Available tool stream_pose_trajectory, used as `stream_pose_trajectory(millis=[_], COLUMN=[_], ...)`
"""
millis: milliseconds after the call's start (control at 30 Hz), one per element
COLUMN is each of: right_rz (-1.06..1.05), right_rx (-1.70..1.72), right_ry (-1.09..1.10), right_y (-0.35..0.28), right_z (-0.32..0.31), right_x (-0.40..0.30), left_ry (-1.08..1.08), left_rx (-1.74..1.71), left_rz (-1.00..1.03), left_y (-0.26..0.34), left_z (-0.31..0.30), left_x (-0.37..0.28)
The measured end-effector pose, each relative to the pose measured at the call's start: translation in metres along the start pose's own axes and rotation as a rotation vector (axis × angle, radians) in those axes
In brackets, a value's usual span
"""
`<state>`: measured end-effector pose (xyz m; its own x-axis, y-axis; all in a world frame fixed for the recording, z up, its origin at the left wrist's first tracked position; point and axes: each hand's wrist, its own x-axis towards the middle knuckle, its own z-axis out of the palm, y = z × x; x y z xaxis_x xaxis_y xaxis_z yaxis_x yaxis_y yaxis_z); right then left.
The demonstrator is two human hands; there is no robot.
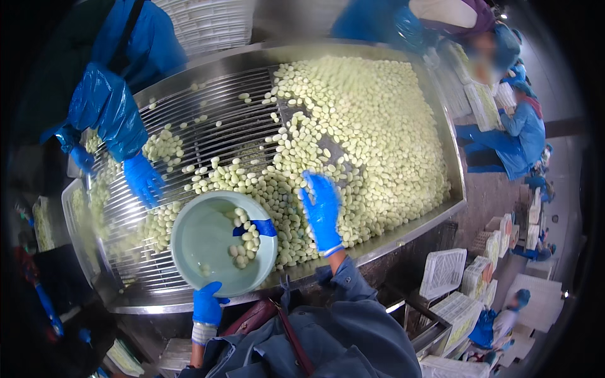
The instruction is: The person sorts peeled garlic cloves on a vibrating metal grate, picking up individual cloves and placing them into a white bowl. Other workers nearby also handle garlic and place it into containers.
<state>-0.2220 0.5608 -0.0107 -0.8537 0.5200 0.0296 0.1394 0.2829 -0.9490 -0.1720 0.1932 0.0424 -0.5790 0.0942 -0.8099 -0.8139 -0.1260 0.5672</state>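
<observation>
Many pale green, oval silkworm cocoons [387, 141] are heaped across a steel sorting table [279, 288]. My left hand [208, 304], in a blue glove, grips the near rim of a round, pale green plastic basin [198, 245], thumb over the edge. A cluster of the cocoons and a dark blue patch show inside the basin. My right hand [322, 210], also gloved in blue, is over the cocoons to the right of the basin, fingers spread and slightly blurred. Whether a cocoon lies between its fingertips is not clear.
Across the table at left, a co-worker's blue-gloved hands [142, 182] are over the slatted metal grille [227, 101]. Raised steel edges [456, 156] bound the table. A white plastic crate [78, 227] adjoins its left end; stacked crates [453, 314] and other people are at right.
</observation>
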Motion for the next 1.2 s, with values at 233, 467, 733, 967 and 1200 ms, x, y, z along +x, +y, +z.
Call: stream_pose_trajectory(millis=[233, 467, 733, 967, 1200], right_rz=[0.279, 0.262, 0.374, 0.163, -0.125], right_rx=[-1.290, -1.048, -0.816, -0.247, -1.155], right_ry=[0.062, -0.049, -0.264, -0.185, 0.072], right_y=[0.050, 0.014, -0.045, 0.026, 0.075], right_z=[-0.016, 0.126, 0.070, 0.078, -0.135], right_x=[-0.032, -0.045, -0.093, -0.112, -0.009], left_ry=[0.014, 0.089, 0.098, 0.055, -0.009], left_rx=[0.315, 0.058, 0.022, 0.028, 0.089], left_rz=[0.145, 0.069, 0.036, 0.044, 0.075], left_y=[-0.012, -0.009, -0.004, 0.000, -0.007], left_z=[-0.070, -0.089, -0.087, -0.074, -0.047], left_x=[-0.024, -0.006, 0.006, 0.016, 0.010])
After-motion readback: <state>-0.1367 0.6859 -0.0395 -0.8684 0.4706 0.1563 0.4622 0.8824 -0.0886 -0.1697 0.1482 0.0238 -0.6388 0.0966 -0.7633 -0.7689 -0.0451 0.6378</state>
